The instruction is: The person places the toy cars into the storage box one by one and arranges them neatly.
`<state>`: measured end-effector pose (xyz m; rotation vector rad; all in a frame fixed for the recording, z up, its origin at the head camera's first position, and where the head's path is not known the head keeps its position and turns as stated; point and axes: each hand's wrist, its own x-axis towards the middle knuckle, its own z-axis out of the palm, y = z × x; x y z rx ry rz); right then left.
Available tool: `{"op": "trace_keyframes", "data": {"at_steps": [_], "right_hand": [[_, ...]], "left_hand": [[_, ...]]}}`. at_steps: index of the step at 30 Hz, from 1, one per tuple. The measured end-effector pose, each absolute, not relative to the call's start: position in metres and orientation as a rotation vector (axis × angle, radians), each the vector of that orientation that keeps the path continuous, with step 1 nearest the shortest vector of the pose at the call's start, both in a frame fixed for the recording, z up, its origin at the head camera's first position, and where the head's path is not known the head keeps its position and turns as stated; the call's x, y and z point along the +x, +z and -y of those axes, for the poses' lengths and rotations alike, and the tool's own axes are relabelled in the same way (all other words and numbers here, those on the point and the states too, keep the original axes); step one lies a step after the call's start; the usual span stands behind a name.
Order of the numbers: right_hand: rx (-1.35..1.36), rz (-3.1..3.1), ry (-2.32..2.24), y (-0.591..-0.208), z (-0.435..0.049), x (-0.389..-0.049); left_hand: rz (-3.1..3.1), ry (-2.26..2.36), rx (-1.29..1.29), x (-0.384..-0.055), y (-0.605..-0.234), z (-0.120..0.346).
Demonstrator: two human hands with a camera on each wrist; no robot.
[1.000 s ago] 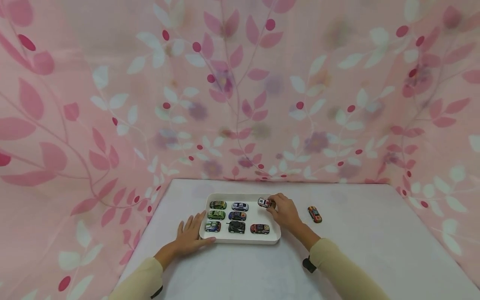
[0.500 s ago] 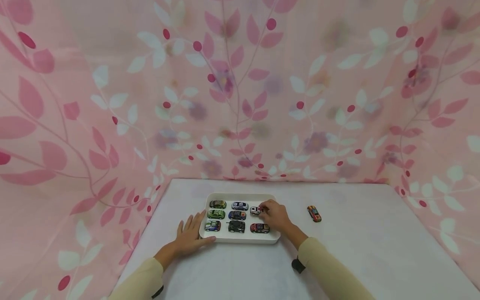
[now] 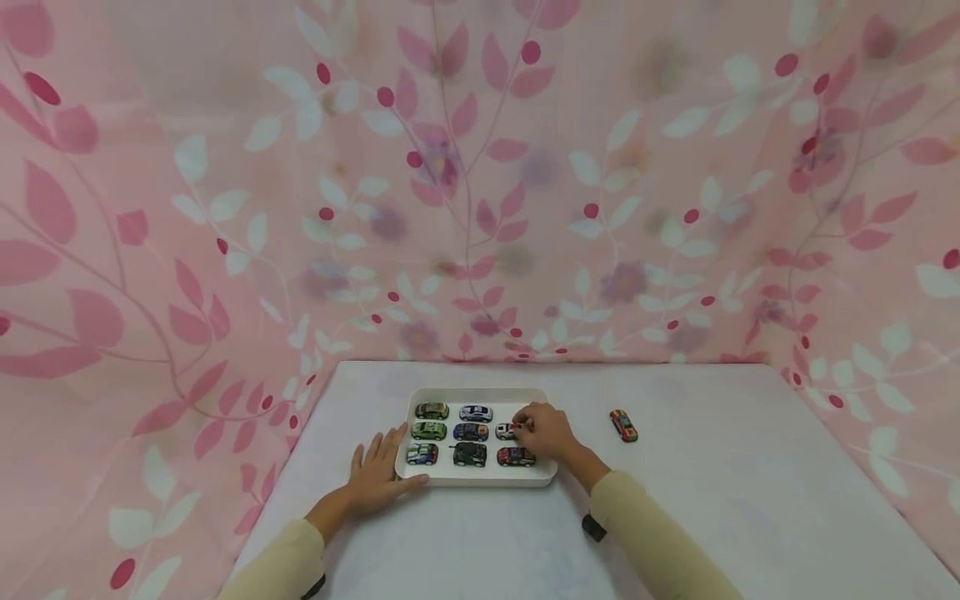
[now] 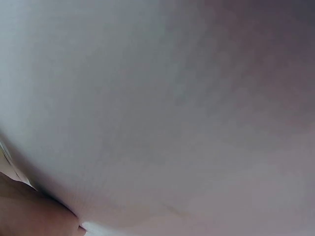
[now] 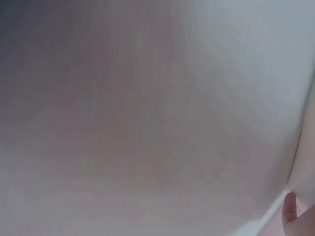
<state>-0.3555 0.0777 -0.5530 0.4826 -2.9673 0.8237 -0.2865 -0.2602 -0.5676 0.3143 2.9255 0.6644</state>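
Note:
In the head view my right hand pinches a white toy car at its right end, low in the right part of a white tray. The fingers hide part of that car. Just in front of it lies a red-and-black toy car, and a blue-and-orange toy car is to its left. My left hand rests at the tray's left side with its fingers spread, the thumb along the front left corner. Both wrist views show mostly blurred pale cloth, with only a bit of each hand at a lower corner.
More toy vehicles stand in the tray: a green car, a white-and-blue car, a black vehicle and several others. A red-and-yellow car lies on the white table right of the tray. Pink floral cloth hangs behind.
My right hand has carried the white car from the tray's back right toward the front and left, into line with the middle row. My left hand has stayed at the tray's side.

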Motion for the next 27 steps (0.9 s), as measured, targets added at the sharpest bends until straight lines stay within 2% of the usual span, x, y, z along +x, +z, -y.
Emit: {"op": "trace_keyframes", "data": {"at_steps": [21,27], "right_hand": [[0.450,2.835,0.917,-0.553,-0.071,-0.358],[0.406,2.594,0.774,-0.547,-0.097,-0.351]], "left_hand": [[-2.935,0.687,0.292,-0.289,-0.563,0.267],[-2.909,0.689,0.305,-0.285,-0.577,0.265]]}}
